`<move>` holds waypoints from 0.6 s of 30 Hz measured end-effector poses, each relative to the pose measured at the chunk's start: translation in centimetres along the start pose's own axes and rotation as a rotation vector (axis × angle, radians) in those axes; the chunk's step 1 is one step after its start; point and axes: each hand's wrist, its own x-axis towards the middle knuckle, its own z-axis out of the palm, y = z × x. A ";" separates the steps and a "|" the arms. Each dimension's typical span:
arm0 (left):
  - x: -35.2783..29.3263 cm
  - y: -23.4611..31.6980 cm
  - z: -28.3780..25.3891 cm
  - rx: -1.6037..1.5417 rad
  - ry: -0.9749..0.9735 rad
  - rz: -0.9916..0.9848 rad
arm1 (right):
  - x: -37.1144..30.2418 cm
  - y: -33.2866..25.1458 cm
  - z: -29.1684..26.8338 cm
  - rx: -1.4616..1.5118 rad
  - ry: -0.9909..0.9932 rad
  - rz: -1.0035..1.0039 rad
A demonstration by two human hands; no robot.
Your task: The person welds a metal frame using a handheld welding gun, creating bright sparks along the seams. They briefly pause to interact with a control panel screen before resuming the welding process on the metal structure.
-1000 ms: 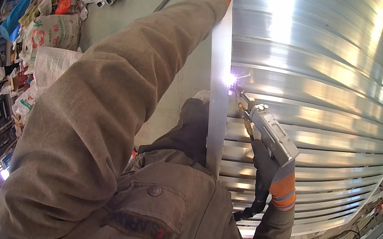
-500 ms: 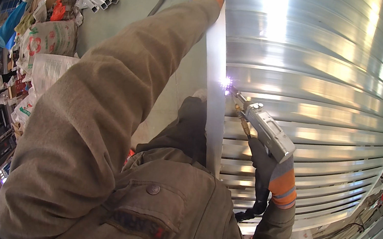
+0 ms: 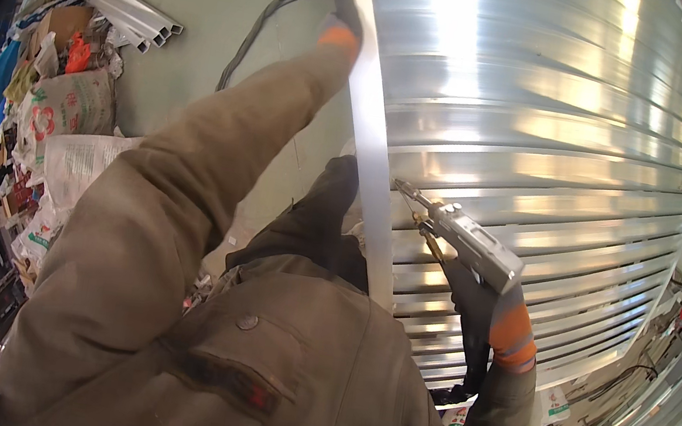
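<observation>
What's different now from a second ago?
The purple spark by the torch is gone. The view shifted, so the tubes appear lower and further left. The right hand still holds the torch; the left hand is still at the rail.

A brown buttoned jacket is worn with dark trousers and orange-banded gloves.

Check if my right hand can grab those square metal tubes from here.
Probably not: your right hand is wrapped around the silver tool, and the square metal tubes lie well off to the left, beyond your outstretched left arm.
</observation>
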 end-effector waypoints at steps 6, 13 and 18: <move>10.4 -2.6 -3.8 -0.095 -0.045 0.095 | -0.8 -0.9 -0.6 0.064 0.148 -0.084; 19.9 7.0 -2.0 0.232 0.099 0.159 | 2.7 -1.0 1.0 -0.049 0.164 -0.241; 21.1 8.7 -0.4 0.340 0.126 0.138 | 5.1 -0.4 0.9 -0.181 0.149 -0.304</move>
